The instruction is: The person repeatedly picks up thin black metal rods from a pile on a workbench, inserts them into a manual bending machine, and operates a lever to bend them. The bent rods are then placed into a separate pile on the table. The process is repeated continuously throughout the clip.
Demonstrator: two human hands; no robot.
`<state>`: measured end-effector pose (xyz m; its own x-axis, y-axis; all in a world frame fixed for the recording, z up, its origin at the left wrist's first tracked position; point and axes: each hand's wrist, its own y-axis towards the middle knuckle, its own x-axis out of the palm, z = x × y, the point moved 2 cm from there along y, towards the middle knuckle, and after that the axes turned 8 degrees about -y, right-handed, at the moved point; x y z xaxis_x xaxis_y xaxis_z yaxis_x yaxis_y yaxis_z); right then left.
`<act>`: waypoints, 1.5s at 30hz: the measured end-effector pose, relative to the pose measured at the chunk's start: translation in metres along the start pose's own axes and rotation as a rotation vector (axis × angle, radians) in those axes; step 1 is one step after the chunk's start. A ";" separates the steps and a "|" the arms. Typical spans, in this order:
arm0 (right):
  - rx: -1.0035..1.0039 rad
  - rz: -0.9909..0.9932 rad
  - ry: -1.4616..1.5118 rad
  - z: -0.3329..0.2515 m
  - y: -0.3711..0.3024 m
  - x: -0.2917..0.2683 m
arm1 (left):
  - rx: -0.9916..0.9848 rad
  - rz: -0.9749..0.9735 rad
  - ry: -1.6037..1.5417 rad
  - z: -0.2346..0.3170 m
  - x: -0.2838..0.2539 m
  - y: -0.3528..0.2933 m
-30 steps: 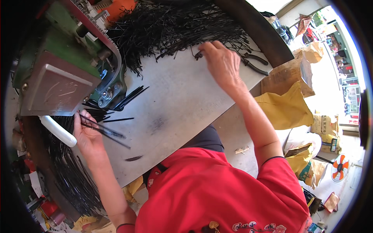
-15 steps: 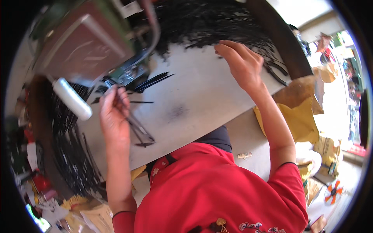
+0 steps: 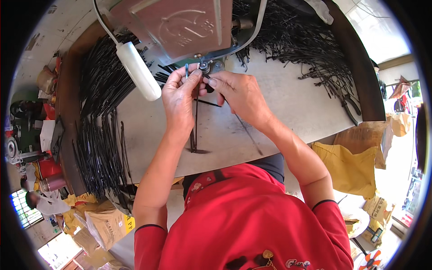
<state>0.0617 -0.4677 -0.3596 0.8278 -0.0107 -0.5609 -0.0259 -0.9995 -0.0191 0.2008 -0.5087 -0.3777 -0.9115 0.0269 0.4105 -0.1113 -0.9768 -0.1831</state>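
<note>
Both my hands meet at the small metal head [image 3: 204, 67] under a machine with a reddish-brown panel [image 3: 180, 29]. Closed fingers of my left hand [image 3: 180, 101] grip thin black strips [image 3: 195, 130], which hang down over the grey tabletop [image 3: 157, 148]. A small bluish piece [image 3: 186, 71] stands up at these fingers; its kind is unclear. Just to the right, my right hand [image 3: 243, 94] pinches another thin black strip [image 3: 246, 130], whose lower end is blurred. Fingers hide where the strips meet the metal head. One short black strip [image 3: 209, 103] lies on the table beside the hands.
Heaps of black strips [image 3: 101, 153] line the left side, with another pile [image 3: 301, 40] at the far right. Dark-handled pliers [image 3: 348, 105] lie by the right rim [image 3: 366, 85]. A white cylinder [image 3: 139, 72] hangs left of the machine. Yellow sacking [image 3: 346, 166] is below right.
My right hand has come from the far right pile to the machine head and now holds a strip. My left hand has shifted to the right in view. The view has turned.
</note>
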 end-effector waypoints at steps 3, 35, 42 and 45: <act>0.080 -0.058 0.146 0.002 0.001 0.002 | 0.008 0.035 0.022 0.000 0.000 0.002; 0.144 0.102 0.503 0.000 0.013 0.014 | -0.056 -0.048 -0.043 -0.002 -0.003 0.007; 0.123 0.114 0.547 0.002 0.012 0.018 | -0.082 -0.035 -0.012 0.005 0.000 0.005; 0.114 0.139 0.585 0.004 0.012 0.023 | -0.089 -0.033 -0.024 0.002 -0.002 0.007</act>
<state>0.0778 -0.4800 -0.3762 0.9820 -0.1878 -0.0179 -0.1886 -0.9784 -0.0848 0.2029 -0.5163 -0.3780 -0.8970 0.0524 0.4390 -0.1767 -0.9527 -0.2474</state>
